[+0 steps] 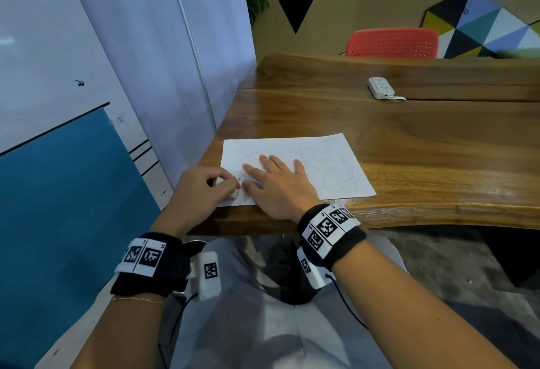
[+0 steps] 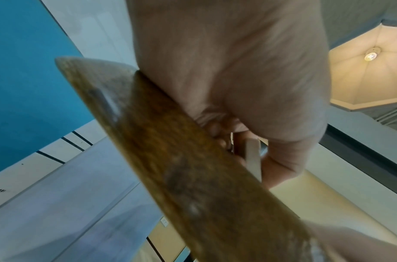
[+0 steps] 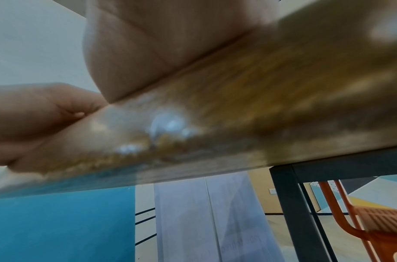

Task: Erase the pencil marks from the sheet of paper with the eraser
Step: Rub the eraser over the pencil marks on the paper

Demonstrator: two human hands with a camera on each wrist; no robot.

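Down at the near left corner of the wooden worktop (image 1: 409, 149), a white sheet of paper (image 1: 315, 149) lies flat, its near edge close to the worktop's front edge. Faint pencil marks (image 1: 342, 173) scribble across its right half, while the left part looks paler. The left hand (image 1: 201, 190) sits at the sheet's near left corner with fingers curled, pinching a small white eraser (image 1: 219, 181) between thumb and fingers; the eraser is held down at the paper. Small dark crumbs (image 1: 240, 178) lie on the sheet just beside those fingertips. From the left wrist view, the hand (image 2: 233, 74) is blurred against the worktop's edge (image 2: 181, 168), and a pale slab, apparently the eraser (image 2: 252, 156), shows between thumb and fingers. The right hand (image 1: 277, 184) lies palm down on the sheet, fingers straight and spread, pressing the paper just right of the eraser. In the right wrist view, its palm (image 3: 170, 44) rests on the blurred worktop (image 3: 282, 88). Farther back on the worktop lies a white power strip (image 1: 381, 87), well apart from the sheet, and a red chair (image 1: 391, 43) stands beyond the far edge.
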